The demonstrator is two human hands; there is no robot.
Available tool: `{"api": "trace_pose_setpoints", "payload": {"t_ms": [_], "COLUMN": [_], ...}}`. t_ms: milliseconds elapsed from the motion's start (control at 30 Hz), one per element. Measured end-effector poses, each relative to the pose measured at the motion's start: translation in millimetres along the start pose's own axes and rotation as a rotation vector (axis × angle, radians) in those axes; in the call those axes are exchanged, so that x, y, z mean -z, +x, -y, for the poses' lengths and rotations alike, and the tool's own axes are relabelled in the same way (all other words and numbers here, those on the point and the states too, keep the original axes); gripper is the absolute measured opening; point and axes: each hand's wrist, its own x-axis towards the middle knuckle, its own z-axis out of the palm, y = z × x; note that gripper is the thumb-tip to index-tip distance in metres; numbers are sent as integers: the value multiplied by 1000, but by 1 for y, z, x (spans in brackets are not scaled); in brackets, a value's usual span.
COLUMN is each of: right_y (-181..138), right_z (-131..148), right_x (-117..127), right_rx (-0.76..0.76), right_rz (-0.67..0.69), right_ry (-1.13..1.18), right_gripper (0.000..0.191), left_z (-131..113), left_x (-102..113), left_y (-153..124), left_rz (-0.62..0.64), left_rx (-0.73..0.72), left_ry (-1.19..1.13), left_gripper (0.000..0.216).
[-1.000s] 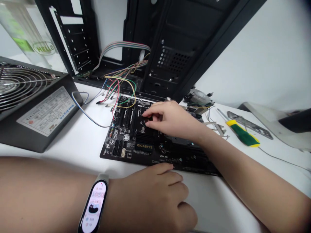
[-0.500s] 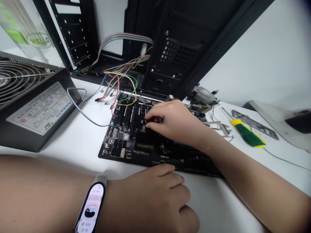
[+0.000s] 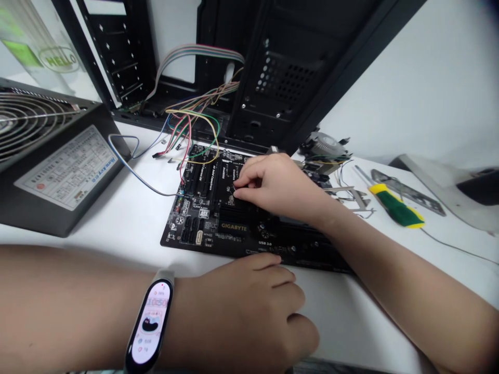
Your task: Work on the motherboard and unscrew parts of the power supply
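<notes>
Clock positions are taken from the middle of the GIGABYTE motherboard (image 3: 241, 239), 12 o'clock pointing away from the wearer. At 9 to 10 o'clock, the Huntkey power supply unit (image 3: 66, 176) stands beside the board, presumably set aside for access. The loose lead bundle (image 3: 210, 97) drops from the computer case (image 3: 288, 47) at 11 to 12 o'clock, within reach of the board; a blue-and-white lead (image 3: 135, 181) extends to its 9 o'clock edge. The motherboard lies flat outside the case, probably for unobstructed handling. The left hand (image 3: 241, 306) rests at 6 o'clock, fingers curled at the near edge, apparently steadying it; any grip is hidden. The right hand (image 3: 268, 184) is over the centre, thumb and index finger nearly together; whether they grasp anything cannot be told. The cooling fan (image 3: 323, 145) sits at 1 to 2 o'clock, the screwdriver (image 3: 395, 206) at 3 o'clock. Edges and room: desktop shows at 8 to 9 o'clock; the case limits travel at 12; the right forearm covers the board's edge at 4.
</notes>
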Motion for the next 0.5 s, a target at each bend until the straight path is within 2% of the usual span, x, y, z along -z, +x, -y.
{"api": "trace_pose_setpoints", "payload": {"t_ms": [300,500], "right_y": [-1,-8], "right_z": [2,7], "right_x": [-2,-1], "right_rx": [28,83], "right_rz": [21,96], "right_ry": [-108,-305], "right_gripper": [13,22], "left_z": [0,0], "left_x": [-2,-2], "left_y": [-1,-1], "left_rz": [5,2], "left_rx": [5,6], "left_ry": [-2,-13], "left_gripper": [13,13]}}
